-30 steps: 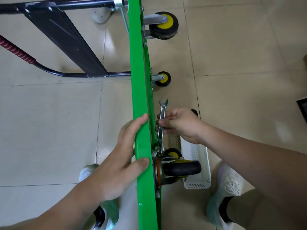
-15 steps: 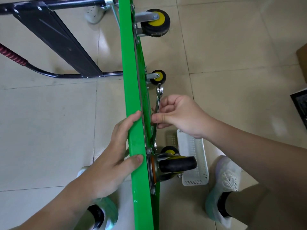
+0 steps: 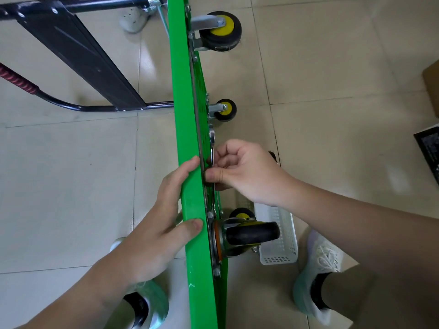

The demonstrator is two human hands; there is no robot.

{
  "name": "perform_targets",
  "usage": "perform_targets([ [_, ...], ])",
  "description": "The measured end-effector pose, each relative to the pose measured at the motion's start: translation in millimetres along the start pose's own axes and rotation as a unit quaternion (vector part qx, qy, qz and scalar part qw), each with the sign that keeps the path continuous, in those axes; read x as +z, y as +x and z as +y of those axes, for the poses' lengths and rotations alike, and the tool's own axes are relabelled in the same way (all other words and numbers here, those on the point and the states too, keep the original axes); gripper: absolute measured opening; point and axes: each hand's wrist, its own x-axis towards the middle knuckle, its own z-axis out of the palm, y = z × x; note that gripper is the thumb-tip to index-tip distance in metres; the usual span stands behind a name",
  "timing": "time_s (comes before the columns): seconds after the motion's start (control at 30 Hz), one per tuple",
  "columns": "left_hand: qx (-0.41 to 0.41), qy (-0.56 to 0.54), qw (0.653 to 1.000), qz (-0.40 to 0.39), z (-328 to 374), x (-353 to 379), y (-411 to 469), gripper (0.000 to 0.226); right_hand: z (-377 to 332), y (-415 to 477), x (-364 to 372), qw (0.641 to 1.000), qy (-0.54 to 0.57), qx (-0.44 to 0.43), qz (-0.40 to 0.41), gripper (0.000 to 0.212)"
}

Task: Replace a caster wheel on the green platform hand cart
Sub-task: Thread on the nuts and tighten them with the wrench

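Note:
The green platform cart (image 3: pixel 187 115) stands on its edge, running up the middle of the view. My left hand (image 3: pixel 164 224) grips its top rim, thumb hooked over the edge. My right hand (image 3: pixel 240 172) pinches a steel wrench (image 3: pixel 212 143) that lies almost flat against the cart's underside. The wrench's lower end sits at the mounting plate of the nearest caster (image 3: pixel 249 235), a black wheel with a yellow hub. Two more casters (image 3: pixel 219 30) (image 3: pixel 224 109) stick out farther up.
A white perforated basket (image 3: pixel 279 236) lies on the tiled floor right of the near caster. The cart's black folded handle (image 3: pixel 78 53) with a red grip lies at upper left. My two shoes stand either side of the cart. A dark box edge shows at far right.
My right hand has swung the wrench in toward the cart's underside, from angled outward to nearly flat against it. My left hand keeps its hold on the rim.

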Motion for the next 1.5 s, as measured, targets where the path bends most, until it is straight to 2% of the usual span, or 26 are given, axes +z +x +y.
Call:
perform_targets([
  [0.23, 0.0, -0.011, 1.0, -0.003, 1.4, 0.0, -1.1, 0.08, 8.7, 13.8, 1.8, 0.997, 0.038, 0.057, 0.022, 0.021],
  [0.57, -0.002, -0.006, 1.0, -0.015, -1.6, -4.4, -0.7, 0.082, 35.4, 31.8, -1.2, 0.978, 0.101, 0.18, -0.005, 0.028],
  [0.7, -0.009, -0.001, 1.0, -0.016, -1.0, -3.9, 0.1, 0.083, 43.0, 36.3, -3.4, 0.972, 0.118, 0.204, -0.01, 0.023],
  [0.87, -0.011, 0.005, 1.0, -0.002, 0.8, -1.6, 0.7, 0.083, 54.1, 36.1, -0.3, 0.95, 0.171, 0.26, 0.003, 0.044],
  [0.93, -0.012, 0.002, 1.0, 0.001, 0.7, -1.3, 0.4, 0.082, 56.8, 36.8, 0.2, 0.947, 0.181, 0.265, 0.006, 0.046],
  [1.03, -0.011, 0.003, 1.0, 0.003, 0.8, 0.1, 0.5, 0.083, 50.5, 39.1, -6.3, 0.955, 0.165, 0.244, 0.017, 0.049],
  [1.1, -0.013, -0.005, 1.0, 0.003, 1.1, 0.9, 0.5, 0.082, 39.6, 40.5, -15.1, 0.969, 0.147, 0.197, 0.034, 0.047],
  [1.23, -0.009, -0.013, 1.0, 0.001, 0.6, 1.4, 0.3, 0.081, 12.2, 27.9, -25.5, 0.989, 0.123, 0.057, 0.058, 0.014],
  [1.4, -0.002, -0.019, 1.0, 0.008, 1.2, 2.2, 1.1, 0.083, -4.1, -9.9, -13.7, 0.998, 0.063, -0.02, 0.015, 0.03],
  [1.5, 0.005, -0.011, 1.0, 0.015, 1.8, 2.9, 0.3, 0.083, -2.2, -23.2, -7.0, 0.997, 0.059, -0.047, 0.005, 0.033],
])
